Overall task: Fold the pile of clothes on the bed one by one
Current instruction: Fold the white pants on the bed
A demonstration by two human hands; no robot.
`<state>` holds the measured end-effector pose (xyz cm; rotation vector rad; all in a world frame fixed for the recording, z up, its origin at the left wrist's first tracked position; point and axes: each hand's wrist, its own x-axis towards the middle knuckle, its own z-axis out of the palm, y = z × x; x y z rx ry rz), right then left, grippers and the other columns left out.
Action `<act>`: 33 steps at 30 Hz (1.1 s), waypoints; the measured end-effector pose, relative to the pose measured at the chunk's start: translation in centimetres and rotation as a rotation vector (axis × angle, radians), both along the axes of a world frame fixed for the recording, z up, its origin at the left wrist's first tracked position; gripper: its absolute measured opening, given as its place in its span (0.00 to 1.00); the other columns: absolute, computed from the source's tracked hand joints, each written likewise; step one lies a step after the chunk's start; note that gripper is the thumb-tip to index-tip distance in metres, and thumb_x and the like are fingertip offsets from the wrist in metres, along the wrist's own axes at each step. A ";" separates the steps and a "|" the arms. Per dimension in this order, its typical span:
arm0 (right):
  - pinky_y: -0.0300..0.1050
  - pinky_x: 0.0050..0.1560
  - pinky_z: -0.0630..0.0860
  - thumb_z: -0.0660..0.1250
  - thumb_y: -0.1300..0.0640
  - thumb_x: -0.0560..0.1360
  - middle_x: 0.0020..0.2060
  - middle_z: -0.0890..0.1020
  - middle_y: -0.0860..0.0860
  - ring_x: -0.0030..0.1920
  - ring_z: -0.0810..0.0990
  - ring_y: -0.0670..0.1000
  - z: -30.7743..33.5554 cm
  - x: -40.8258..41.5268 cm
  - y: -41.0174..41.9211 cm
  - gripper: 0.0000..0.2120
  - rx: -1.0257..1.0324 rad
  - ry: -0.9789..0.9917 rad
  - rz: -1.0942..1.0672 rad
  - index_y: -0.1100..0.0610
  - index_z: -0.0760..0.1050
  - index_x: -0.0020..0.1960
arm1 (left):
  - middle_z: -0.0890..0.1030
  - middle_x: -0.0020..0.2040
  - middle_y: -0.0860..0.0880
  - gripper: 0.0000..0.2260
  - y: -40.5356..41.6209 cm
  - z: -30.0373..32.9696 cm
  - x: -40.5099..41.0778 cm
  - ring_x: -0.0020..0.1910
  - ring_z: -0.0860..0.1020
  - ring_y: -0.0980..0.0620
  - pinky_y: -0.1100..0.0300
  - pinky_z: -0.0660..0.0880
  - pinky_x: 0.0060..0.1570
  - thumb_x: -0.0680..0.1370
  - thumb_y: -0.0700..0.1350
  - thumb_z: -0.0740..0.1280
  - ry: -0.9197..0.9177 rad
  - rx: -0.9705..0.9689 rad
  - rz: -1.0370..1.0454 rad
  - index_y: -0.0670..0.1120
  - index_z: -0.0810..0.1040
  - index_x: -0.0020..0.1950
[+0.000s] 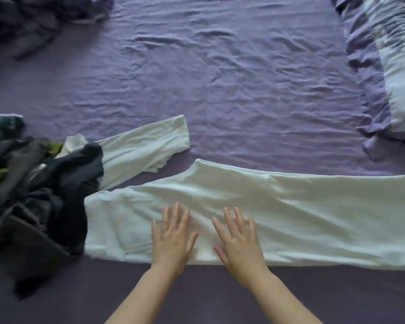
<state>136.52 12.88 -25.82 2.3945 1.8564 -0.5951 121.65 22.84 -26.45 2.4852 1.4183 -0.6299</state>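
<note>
Near the front edge of the bed (220,66), covered in a wrinkled purple sheet, a long white garment (302,218) lies spread flat from left to right, running out of view at the right. Both hands rest on it side by side, palms down: the left hand (172,239) and the right hand (237,242) each have their fingers straight and slightly spread, pressing the cloth and gripping nothing. Just beyond, on the far left side, a white sleeve (145,146) of cloth angles away, partly under a pile of dark clothes (40,195) with some yellow-green showing, which touches the garment's left end. At the far left corner lies another dark heap (28,22). Along the right edge sits a pillow (398,66) in pale patterned fabric.
</note>
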 end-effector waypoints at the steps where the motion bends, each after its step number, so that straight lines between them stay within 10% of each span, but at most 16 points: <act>1: 0.66 0.56 0.73 0.79 0.43 0.57 0.64 0.76 0.57 0.63 0.75 0.62 0.2 -1.9 1.2 0.34 -0.013 0.013 0.022 0.50 0.78 0.62 | 0.45 0.79 0.49 0.29 1.2 0.0 -2.4 0.77 0.43 0.46 0.41 0.42 0.73 0.80 0.62 0.49 0.047 0.001 0.075 0.54 0.46 0.78; 7: 0.67 0.53 0.73 0.78 0.43 0.59 0.64 0.76 0.56 0.64 0.74 0.63 -0.4 -10.2 7.5 0.32 -0.031 0.068 0.135 0.48 0.77 0.62 | 0.43 0.78 0.50 0.30 6.5 1.0 -13.8 0.77 0.43 0.47 0.44 0.45 0.74 0.80 0.59 0.52 0.052 0.068 0.313 0.53 0.42 0.78; 11: 0.73 0.65 0.38 0.47 0.37 0.78 0.72 0.31 0.52 0.70 0.27 0.62 -4.2 -12.2 9.4 0.30 -0.152 -0.007 0.214 0.41 0.40 0.75 | 0.57 0.74 0.43 0.35 7.5 0.8 -17.0 0.71 0.61 0.43 0.50 0.65 0.66 0.76 0.54 0.66 -0.262 0.023 0.594 0.48 0.53 0.77; 14: 0.71 0.64 0.34 0.40 0.36 0.77 0.68 0.24 0.50 0.65 0.20 0.60 -5.1 -12.5 9.3 0.30 -0.206 -0.051 0.205 0.41 0.33 0.74 | 0.65 0.69 0.39 0.36 8.2 0.3 -17.8 0.65 0.68 0.40 0.51 0.68 0.60 0.74 0.53 0.69 -0.404 -0.121 0.908 0.44 0.56 0.76; 19: 0.61 0.71 0.44 0.47 0.33 0.76 0.76 0.39 0.52 0.75 0.36 0.57 -1.8 -13.8 10.3 0.33 -0.185 0.052 0.143 0.43 0.42 0.76 | 0.76 0.58 0.48 0.25 8.9 1.4 -17.7 0.53 0.75 0.49 0.60 0.69 0.47 0.73 0.51 0.70 -0.621 -0.287 1.030 0.47 0.69 0.67; 23: 0.36 0.73 0.47 0.58 0.36 0.75 0.75 0.48 0.40 0.76 0.45 0.43 2.6 -16.9 11.7 0.33 0.053 0.578 0.138 0.39 0.47 0.75 | 0.79 0.49 0.64 0.17 8.8 5.2 -16.8 0.49 0.77 0.67 0.67 0.74 0.45 0.70 0.53 0.73 -0.975 -0.400 1.052 0.63 0.73 0.56; 26: 0.34 0.65 0.66 0.68 0.52 0.75 0.66 0.72 0.43 0.66 0.70 0.42 5.3 -18.5 12.6 0.26 0.282 0.768 -0.041 0.49 0.65 0.71 | 0.81 0.56 0.59 0.21 8.8 7.6 -16.7 0.55 0.79 0.61 0.65 0.77 0.52 0.71 0.50 0.74 -1.237 -0.642 0.962 0.60 0.74 0.62; 33: 0.29 0.47 0.71 0.64 0.59 0.78 0.46 0.82 0.37 0.48 0.80 0.38 8.4 -16.9 11.8 0.11 0.381 1.001 -0.305 0.44 0.75 0.55 | 0.80 0.62 0.49 0.25 9.0 10.3 -17.3 0.59 0.79 0.50 0.60 0.77 0.54 0.75 0.37 0.69 -1.335 -0.838 0.835 0.49 0.70 0.71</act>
